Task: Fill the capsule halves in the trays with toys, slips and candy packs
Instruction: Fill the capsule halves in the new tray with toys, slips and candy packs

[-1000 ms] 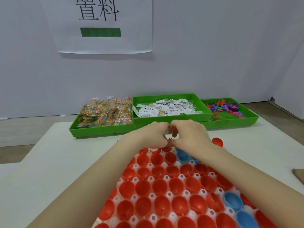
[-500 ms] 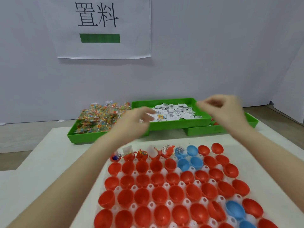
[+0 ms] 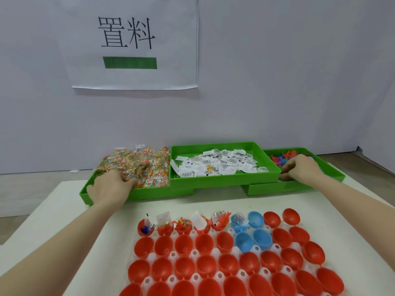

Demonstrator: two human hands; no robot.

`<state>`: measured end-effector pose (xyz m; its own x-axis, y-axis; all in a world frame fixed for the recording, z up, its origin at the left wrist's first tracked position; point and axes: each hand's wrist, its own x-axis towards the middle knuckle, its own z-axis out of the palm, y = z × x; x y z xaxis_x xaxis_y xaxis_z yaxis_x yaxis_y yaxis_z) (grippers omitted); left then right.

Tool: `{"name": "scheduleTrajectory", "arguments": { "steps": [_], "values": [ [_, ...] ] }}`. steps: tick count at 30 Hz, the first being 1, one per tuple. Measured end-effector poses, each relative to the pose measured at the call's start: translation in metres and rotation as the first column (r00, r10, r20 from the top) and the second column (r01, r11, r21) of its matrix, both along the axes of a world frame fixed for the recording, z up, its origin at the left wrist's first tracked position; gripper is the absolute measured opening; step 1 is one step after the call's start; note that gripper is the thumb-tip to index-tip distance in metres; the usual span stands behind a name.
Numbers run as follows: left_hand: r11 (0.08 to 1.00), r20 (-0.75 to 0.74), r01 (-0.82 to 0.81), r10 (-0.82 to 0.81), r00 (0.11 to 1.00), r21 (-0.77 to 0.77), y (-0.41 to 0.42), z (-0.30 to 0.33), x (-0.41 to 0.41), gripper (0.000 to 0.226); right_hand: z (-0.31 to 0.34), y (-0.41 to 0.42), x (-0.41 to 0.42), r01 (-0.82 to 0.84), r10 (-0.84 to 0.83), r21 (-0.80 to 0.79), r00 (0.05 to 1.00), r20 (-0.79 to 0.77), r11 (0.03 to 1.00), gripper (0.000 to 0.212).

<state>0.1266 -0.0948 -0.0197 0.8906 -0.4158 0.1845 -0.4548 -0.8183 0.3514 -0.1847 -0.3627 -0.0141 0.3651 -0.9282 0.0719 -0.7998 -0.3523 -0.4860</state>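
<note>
Both hands are out at the supply trays at once. Her left hand (image 3: 110,186) is sunk into the heap of candy packs (image 3: 136,165) in the left green tray (image 3: 85,193), fingers curled down among the wrappers; whether they have closed on one pack I cannot tell. The right hand (image 3: 299,169) reaches over the near wall of the right green tray (image 3: 329,174), fingers bent towards the small plastic toys (image 3: 282,159), and again the grip itself is hidden. Between them the middle tray (image 3: 224,180) holds the paper slips (image 3: 215,164).

On the worktop (image 3: 53,210) nearer us lies the white holder with red capsule halves (image 3: 205,265) and a few blue capsule halves (image 3: 261,239); only the far row has fillings.

I'd judge the packs light, crinkly and slippery, best pinched by a sealed edge so just one lifts. The toys look light, stiff and spiky, likely to tangle, so a limb between finger and thumb should do
</note>
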Motion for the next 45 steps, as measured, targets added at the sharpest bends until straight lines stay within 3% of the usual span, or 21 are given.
{"name": "scheduleTrajectory", "arguments": {
  "steps": [5, 8, 12, 18, 23, 27, 29, 31, 35, 37, 41, 45],
  "values": [
    [0.973, 0.033, -0.026, 0.034, 0.999, -0.23, 0.0, 0.005, -0.004, 0.03, 0.0, -0.001, -0.007, 0.124, -0.124, -0.071, 0.992, 0.003, 0.99, 0.024],
    [0.892, -0.016, -0.033, 0.029, 0.999, -0.451, 0.001, 0.006, -0.007, 0.024, 0.003, -0.002, -0.012, 0.204, -0.202, -0.051, 0.978, 0.05, 0.978, 0.023],
    [0.806, -0.081, -0.019, -0.036, 0.996, -0.592, 0.001, 0.01, -0.01, 0.022, 0.002, -0.001, -0.012, 0.158, -0.158, 0.02, 0.987, -0.017, 0.987, 0.039],
    [0.552, -0.293, -0.126, -0.226, 0.929, -0.824, 0.016, 0.021, -0.037, 0.039, 0.002, 0.003, -0.011, 0.137, -0.138, -0.029, 0.989, -0.056, 0.99, 0.012],
    [0.459, -0.317, -0.111, -0.4, 0.86, -0.881, 0.047, 0.025, -0.066, 0.02, -0.003, -0.001, -0.012, 0.169, -0.169, -0.036, 0.985, -0.015, 0.985, 0.011],
    [0.462, -0.342, -0.092, -0.493, 0.8, -0.882, 0.062, 0.038, -0.077, 0.01, 0.002, 0.002, -0.012, 0.148, -0.152, -0.04, 0.98, -0.132, 0.988, 0.016],
    [0.43, -0.332, -0.091, -0.528, 0.781, -0.898, 0.062, 0.046, -0.079, 0.012, 0.008, 0.004, -0.009, 0.145, -0.142, 0.001, 0.971, -0.192, 0.989, 0.031],
    [0.417, -0.331, -0.093, -0.547, 0.769, -0.904, 0.062, 0.052, -0.082, 0.012, 0.013, 0.006, -0.008, 0.173, -0.159, 0.04, 0.957, -0.243, 0.984, 0.042],
    [0.408, -0.321, -0.079, -0.569, 0.757, -0.91, 0.059, 0.054, -0.089, 0.016, 0.016, 0.008, -0.004, 0.216, -0.198, 0.027, 0.934, -0.296, 0.976, 0.035],
    [0.404, -0.314, -0.074, -0.568, 0.761, -0.912, 0.058, 0.054, -0.093, 0.016, 0.015, 0.008, -0.001, 0.205, -0.199, -0.01, 0.94, -0.277, 0.979, 0.042],
    [0.404, -0.306, -0.067, -0.562, 0.768, -0.912, 0.055, 0.054, -0.096, 0.016, 0.023, 0.013, 0.001, 0.073, -0.062, 0.02, 0.935, -0.349, 0.997, 0.053],
    [0.399, -0.277, -0.036, -0.566, 0.776, -0.916, 0.054, 0.055, -0.1, 0.014, 0.023, 0.014, 0.001, 0.06, -0.025, 0.096, 0.944, -0.328, 0.994, 0.041]
  ]
}}
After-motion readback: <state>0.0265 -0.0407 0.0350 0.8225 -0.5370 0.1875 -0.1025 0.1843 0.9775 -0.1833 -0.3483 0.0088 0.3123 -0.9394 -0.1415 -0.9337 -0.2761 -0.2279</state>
